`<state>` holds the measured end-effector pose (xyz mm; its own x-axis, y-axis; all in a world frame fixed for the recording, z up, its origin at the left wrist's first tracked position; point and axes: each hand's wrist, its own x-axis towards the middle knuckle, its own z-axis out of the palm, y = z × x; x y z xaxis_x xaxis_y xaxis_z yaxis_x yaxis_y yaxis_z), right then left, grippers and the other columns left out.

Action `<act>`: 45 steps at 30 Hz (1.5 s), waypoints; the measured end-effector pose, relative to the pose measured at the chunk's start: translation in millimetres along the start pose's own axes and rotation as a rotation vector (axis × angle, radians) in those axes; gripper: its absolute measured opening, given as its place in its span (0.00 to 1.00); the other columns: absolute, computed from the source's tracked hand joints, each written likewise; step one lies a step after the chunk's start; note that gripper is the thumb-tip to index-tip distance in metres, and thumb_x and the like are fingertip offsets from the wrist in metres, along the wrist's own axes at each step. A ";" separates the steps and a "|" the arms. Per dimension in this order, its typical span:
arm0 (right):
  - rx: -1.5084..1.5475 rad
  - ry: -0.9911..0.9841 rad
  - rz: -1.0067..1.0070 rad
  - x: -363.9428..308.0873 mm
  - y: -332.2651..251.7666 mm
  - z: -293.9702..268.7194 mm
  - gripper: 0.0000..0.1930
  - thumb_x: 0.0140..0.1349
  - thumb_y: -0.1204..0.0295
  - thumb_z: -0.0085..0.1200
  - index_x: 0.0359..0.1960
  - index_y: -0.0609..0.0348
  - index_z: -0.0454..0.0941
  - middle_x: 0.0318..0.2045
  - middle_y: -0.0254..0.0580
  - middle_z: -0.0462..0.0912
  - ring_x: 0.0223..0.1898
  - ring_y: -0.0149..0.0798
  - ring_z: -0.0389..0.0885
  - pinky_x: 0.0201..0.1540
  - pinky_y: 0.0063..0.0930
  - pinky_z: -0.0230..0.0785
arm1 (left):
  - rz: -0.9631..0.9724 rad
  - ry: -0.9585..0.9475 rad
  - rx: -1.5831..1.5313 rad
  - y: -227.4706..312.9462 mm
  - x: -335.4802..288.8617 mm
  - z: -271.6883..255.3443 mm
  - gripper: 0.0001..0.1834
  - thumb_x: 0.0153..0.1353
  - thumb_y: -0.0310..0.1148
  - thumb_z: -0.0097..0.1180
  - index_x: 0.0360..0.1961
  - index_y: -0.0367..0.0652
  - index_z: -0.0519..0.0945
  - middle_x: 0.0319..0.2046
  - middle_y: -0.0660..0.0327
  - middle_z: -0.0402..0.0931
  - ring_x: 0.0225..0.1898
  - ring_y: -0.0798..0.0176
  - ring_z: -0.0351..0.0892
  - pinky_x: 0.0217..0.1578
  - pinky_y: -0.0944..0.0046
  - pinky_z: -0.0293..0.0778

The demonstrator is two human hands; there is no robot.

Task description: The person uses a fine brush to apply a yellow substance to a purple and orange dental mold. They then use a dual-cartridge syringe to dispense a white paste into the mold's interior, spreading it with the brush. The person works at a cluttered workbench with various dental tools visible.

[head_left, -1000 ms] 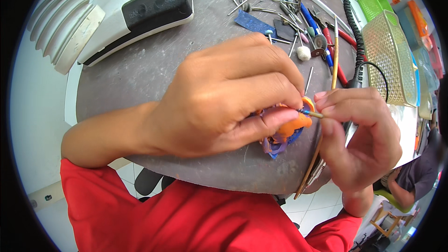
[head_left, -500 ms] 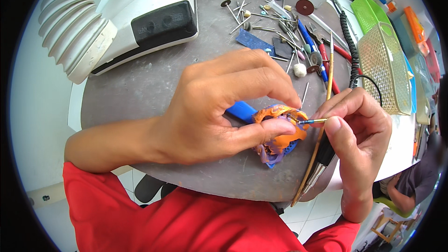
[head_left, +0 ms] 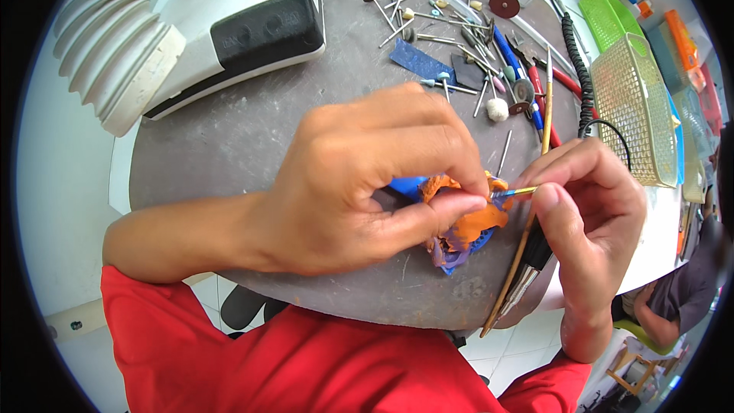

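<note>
Right hand (head_left: 589, 210): pinching a slim gold-and-blue rod (head_left: 524, 191).
Left hand (head_left: 359, 176): thumb and forefinger nearly meeting; any grip is hidden.
Dental impression (head_left: 478, 226): orange-and-purple, on the grey bench (head_left: 229, 153), under the left fingertips.
Rod work: seemingly underway, tip at the impression, rod unreleased; what remains is unclear.

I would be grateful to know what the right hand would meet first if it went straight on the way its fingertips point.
Most likely the orange and purple mass, which the thin tool in the right hand points at; the left hand is close by, though depth is unclear.
</note>
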<state>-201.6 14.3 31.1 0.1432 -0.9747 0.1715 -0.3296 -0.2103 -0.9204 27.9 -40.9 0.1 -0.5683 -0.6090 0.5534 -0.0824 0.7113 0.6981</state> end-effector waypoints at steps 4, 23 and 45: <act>-0.283 -0.005 -0.293 2.2 9.5 -4.1 0.04 0.58 0.82 0.59 0.33 0.68 0.77 0.31 0.48 0.83 0.35 0.38 0.84 0.45 0.29 0.77 | -0.099 0.008 0.003 -2.1 -4.0 1.0 0.09 0.53 0.22 0.71 0.37 0.37 0.86 0.37 0.53 0.84 0.37 0.59 0.84 0.38 0.65 0.79; -0.275 -0.096 -0.387 2.4 8.9 5.7 0.06 0.56 0.85 0.60 0.34 0.69 0.78 0.34 0.52 0.84 0.38 0.43 0.84 0.49 0.42 0.80 | -0.053 0.024 -0.055 -3.4 -6.2 3.6 0.08 0.51 0.21 0.72 0.34 0.37 0.88 0.39 0.54 0.83 0.35 0.63 0.84 0.35 0.68 0.80; -0.213 -0.071 -0.311 0.9 10.4 5.8 0.04 0.58 0.82 0.60 0.33 0.69 0.78 0.33 0.49 0.84 0.39 0.43 0.84 0.49 0.40 0.78 | -0.025 0.051 -0.038 -3.1 -7.3 3.5 0.08 0.50 0.21 0.73 0.33 0.37 0.88 0.36 0.55 0.83 0.35 0.64 0.83 0.34 0.68 0.78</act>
<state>-199.5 11.7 19.6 0.3289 -0.8559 0.3990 -0.4458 -0.5132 -0.7334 29.4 -37.4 -7.7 -0.5243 -0.6440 0.5572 -0.0645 0.6825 0.7281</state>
